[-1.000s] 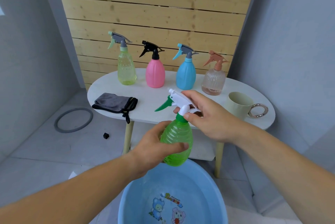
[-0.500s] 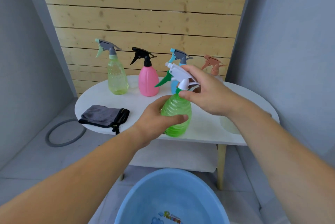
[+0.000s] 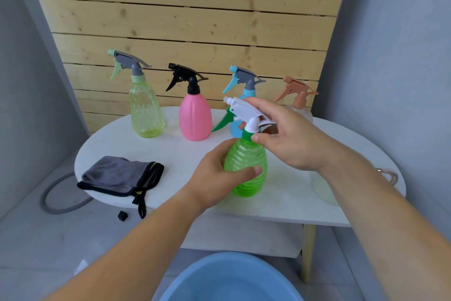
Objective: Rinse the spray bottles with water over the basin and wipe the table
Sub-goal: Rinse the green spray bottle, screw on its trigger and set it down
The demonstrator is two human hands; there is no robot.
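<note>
My left hand (image 3: 217, 173) grips the ribbed body of a green spray bottle (image 3: 246, 166), upright over the front of the white table (image 3: 288, 193). My right hand (image 3: 290, 134) pinches its white spray head (image 3: 246, 111) at the neck. Behind stand a yellow-green bottle (image 3: 145, 108), a pink bottle (image 3: 195, 115), a blue bottle (image 3: 240, 83) and a clear bottle with a tan head (image 3: 299, 95), the last two partly hidden by my hand. A grey cloth (image 3: 117, 176) lies at the table's left front. The blue basin (image 3: 231, 278) sits on the floor below.
A pale cup (image 3: 322, 188) with a metal handle stands at the table's right, mostly behind my right forearm. A grey hose ring (image 3: 58, 203) and a small black cap (image 3: 122, 215) lie on the floor at left. Grey walls close in both sides.
The green bottle has come up from over the basin to above the table's front, still held by both hands. The view has tilted up, so less of the basin shows.
</note>
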